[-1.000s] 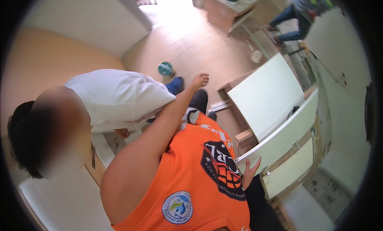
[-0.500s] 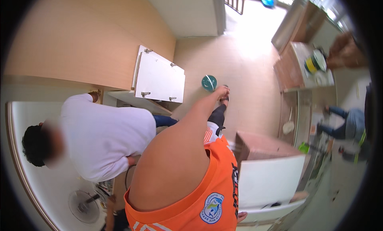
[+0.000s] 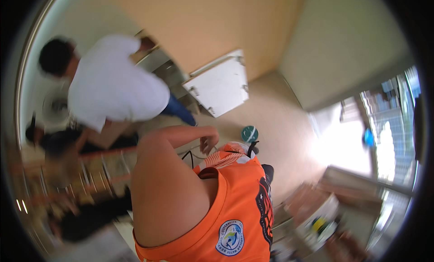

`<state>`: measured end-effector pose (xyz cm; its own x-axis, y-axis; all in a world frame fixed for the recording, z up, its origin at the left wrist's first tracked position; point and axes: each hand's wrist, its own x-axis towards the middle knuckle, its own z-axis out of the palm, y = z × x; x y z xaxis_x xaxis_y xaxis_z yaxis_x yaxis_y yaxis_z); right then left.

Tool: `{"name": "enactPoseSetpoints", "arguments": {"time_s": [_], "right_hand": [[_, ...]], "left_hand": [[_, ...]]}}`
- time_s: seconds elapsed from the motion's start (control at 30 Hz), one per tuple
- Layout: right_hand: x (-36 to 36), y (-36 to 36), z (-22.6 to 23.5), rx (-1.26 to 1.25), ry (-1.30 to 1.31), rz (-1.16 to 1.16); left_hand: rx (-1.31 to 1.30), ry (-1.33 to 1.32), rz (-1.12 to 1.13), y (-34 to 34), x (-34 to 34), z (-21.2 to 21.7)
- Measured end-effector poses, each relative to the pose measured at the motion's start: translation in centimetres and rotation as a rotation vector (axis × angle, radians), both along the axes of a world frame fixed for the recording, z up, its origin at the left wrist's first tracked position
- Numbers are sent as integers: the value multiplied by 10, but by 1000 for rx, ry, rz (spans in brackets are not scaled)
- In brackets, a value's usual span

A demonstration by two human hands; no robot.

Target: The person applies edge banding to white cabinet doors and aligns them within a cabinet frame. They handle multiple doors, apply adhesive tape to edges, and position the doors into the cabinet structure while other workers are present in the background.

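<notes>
My bare left arm comes up from the lower edge and bends at the elbow. My left hand (image 3: 209, 140) hangs in front of my orange sleeveless shirt (image 3: 239, 194), its fingers loosely bent and apart, with nothing visible in them. A thin pale cable (image 3: 194, 150) runs just beside the hand. Beyond it, to the right, a round green bucket (image 3: 249, 133) with a pale handle stands on the floor. My right hand is out of sight.
At the left, a person in a white shirt (image 3: 117, 81) reaches into a cabinet beside white door panels (image 3: 221, 85) with hinges. Another person (image 3: 63, 149) is blurred behind. Wooden furniture (image 3: 312, 203) stands lower right near a bright opening and a blue object (image 3: 368, 137).
The view has swung round, shifting the panels and bright doorway rightward. My left arm, stretched forward before, is now bent, with its hand closer to my body and farther from the bucket.
</notes>
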<state>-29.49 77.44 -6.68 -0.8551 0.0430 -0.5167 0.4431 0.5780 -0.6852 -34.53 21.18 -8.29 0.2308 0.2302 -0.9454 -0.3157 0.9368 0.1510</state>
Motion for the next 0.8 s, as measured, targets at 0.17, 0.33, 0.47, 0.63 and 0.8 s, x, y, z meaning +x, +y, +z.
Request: {"name": "enactPoseSetpoints", "arguments": {"time_s": [0.17,0.33,0.47,0.63,0.8], "right_hand": [[-232,-20,-23,-11,-39,421],[-403,-80,-41,13,-82,729],[-506,-147,-67,62,-219,1050],[-600,-192,-100,125,-432,1416],[-672,-219,-126,182,-559,1662]], "left_hand": [[294,93,1141,62,107,14],[324,150,1690,142,112,-3],[620,442,2098,260,98,-82],[488,366,2353,376,20,-52],[533,143,2839,530,-42,-82]]}}
